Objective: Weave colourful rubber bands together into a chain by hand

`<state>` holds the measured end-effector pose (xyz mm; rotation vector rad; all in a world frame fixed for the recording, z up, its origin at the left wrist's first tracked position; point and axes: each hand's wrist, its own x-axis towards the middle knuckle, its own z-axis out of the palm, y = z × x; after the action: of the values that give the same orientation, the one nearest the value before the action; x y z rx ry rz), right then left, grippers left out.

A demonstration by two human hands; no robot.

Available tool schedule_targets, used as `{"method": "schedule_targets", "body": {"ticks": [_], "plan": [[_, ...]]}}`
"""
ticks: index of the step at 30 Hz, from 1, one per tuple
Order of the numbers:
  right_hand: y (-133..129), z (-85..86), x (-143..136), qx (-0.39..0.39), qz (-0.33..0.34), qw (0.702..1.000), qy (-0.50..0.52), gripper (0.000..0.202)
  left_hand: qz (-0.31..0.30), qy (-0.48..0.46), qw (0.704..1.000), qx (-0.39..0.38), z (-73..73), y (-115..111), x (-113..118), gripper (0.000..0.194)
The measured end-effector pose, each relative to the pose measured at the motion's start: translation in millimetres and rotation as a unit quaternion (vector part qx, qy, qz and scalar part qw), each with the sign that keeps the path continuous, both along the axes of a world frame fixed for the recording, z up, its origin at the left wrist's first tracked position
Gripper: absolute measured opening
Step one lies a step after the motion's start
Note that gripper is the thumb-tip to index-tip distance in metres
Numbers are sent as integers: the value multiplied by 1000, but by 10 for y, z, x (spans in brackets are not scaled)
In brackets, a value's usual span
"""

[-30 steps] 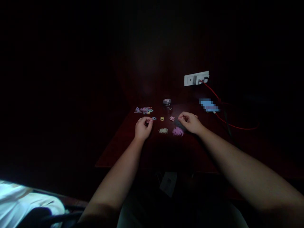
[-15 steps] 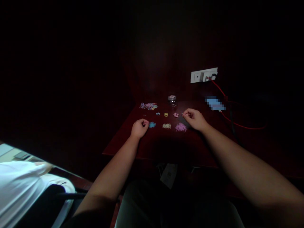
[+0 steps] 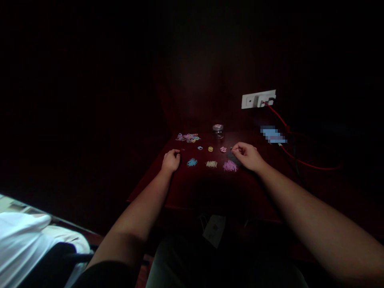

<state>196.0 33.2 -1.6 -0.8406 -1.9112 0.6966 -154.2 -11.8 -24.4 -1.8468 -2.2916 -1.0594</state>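
My left hand (image 3: 171, 161) rests at the left of the dark red table, fingers curled together; what they hold, if anything, is too small to make out. To its right lies a pile of blue rubber bands (image 3: 192, 162), then cream rubber bands (image 3: 211, 164) and purple rubber bands (image 3: 230, 166). My right hand (image 3: 247, 155) is pinched beside a dark grey pile (image 3: 234, 158), a tiny greenish bit showing by its fingertips. Behind the piles sit small blue bands (image 3: 200, 148), yellow bands (image 3: 210, 149) and pink bands (image 3: 223, 149). Mixed bands (image 3: 187, 138) lie at the back left.
A clear lidded jar (image 3: 218, 131) stands near the back wall. At the right, a blurred-out phone-like object (image 3: 273, 135) connects to a red cable (image 3: 312, 165) from a wall socket (image 3: 258, 99). A person in a white top (image 3: 24, 240) sits at the lower left.
My left hand has moved left, away from the blue pile. My right hand stays pinched by the grey pile. The whole view has shifted slightly downward.
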Motion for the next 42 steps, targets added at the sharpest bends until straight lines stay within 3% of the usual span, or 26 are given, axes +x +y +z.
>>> {"method": "schedule_targets", "body": {"ticks": [5, 10, 21, 30, 35, 42], "plan": [[31, -24, 4, 11, -6, 1000, 0, 20, -17, 55, 998, -38, -20, 239, -37, 37], [28, -10, 13, 13, -14, 1000, -14, 19, -35, 71, 995, -58, -20, 320, -54, 33], [99, -84, 29, -16, 8, 1000, 10, 20, -40, 82, 996, 3, 19, 211, -27, 28], [42, -5, -8, 2, -19, 1000, -9, 20, -56, 73, 994, 64, 71, 37, 73, 19], [60, -52, -45, -3, 2, 1000, 2, 21, -102, -35, 983, 150, 139, -40, 358, 18], [54, -87, -57, -16, 27, 999, 12, 21, -234, -144, 938, 211, 410, 121, 1291, 14]]}}
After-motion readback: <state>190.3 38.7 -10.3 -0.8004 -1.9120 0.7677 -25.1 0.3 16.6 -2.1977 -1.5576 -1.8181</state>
